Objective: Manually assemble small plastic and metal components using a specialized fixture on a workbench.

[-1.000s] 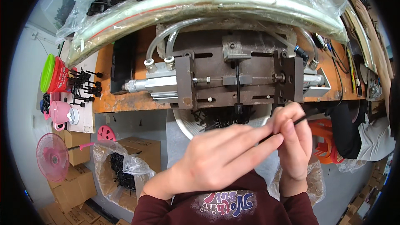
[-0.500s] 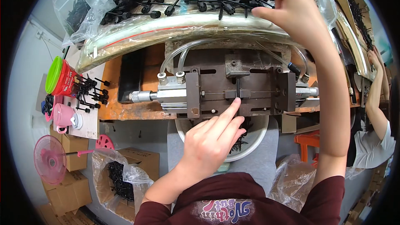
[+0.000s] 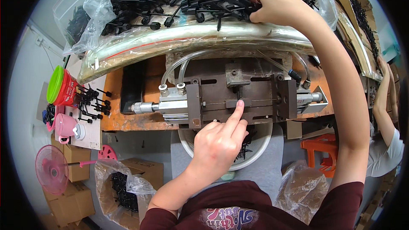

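Note:
My left hand (image 3: 218, 147) reaches up to a dark metal clamping fixture (image 3: 221, 70). Its stretched index finger rests on the small centre block, at the end of a thin black stem (image 3: 239, 91) standing in the slot. The other fingers are loosely bent and hold nothing visible. At the far side my right hand (image 3: 279, 5) is over the right part of a heap of black plastic stemmed pieces (image 3: 187, 2). Its thumb and fingers are spread apart, with the tips among the pieces; nothing is clearly gripped.
Air cylinders (image 3: 174, 102) with clear hoses (image 3: 172, 66) flank the fixture. Below it sits a white basket (image 3: 260, 153) with black pieces. At left are a red bucket (image 3: 68, 87), a pink cup (image 3: 64, 127) and a fan (image 3: 51, 168). Another person's arm (image 3: 383, 102) works at right.
My right hand has moved left and down onto the heap, its fingers drawing closer together. My left index finger stays on the fixture's centre block. The view has shifted slightly.

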`<move>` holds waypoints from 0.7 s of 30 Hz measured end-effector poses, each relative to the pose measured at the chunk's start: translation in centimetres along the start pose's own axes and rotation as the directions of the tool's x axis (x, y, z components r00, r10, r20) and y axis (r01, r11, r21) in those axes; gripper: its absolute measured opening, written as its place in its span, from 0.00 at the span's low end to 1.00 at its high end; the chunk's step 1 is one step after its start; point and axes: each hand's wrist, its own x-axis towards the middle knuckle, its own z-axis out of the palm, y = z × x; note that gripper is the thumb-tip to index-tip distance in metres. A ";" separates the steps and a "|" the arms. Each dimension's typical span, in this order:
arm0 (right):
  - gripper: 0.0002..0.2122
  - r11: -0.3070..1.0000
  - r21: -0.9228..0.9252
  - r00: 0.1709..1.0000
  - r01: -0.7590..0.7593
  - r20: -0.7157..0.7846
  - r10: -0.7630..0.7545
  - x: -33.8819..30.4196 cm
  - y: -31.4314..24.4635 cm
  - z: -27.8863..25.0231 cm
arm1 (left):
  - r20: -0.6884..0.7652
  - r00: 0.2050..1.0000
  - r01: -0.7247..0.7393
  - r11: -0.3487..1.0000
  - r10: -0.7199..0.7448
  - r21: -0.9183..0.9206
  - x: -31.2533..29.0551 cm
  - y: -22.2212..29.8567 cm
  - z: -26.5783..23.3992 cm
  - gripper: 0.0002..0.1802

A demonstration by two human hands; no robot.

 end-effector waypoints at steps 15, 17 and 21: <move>0.19 0.707 0.438 0.831 -0.555 0.334 0.446 -0.5 5.9 -4.3 | -0.010 1.000 -0.002 1.000 0.002 -0.030 -0.2 -0.3 0.1 0.13; 0.14 0.562 0.675 0.876 -0.478 0.328 0.352 -0.7 7.5 -3.4 | 0.001 1.000 0.000 1.000 0.000 -0.025 -0.2 -0.2 -0.2 0.13; 0.12 0.259 0.877 0.873 -0.404 0.285 0.395 -1.7 9.7 -1.4 | 0.033 0.998 -0.043 0.977 0.051 -0.209 -0.5 0.6 -2.1 0.15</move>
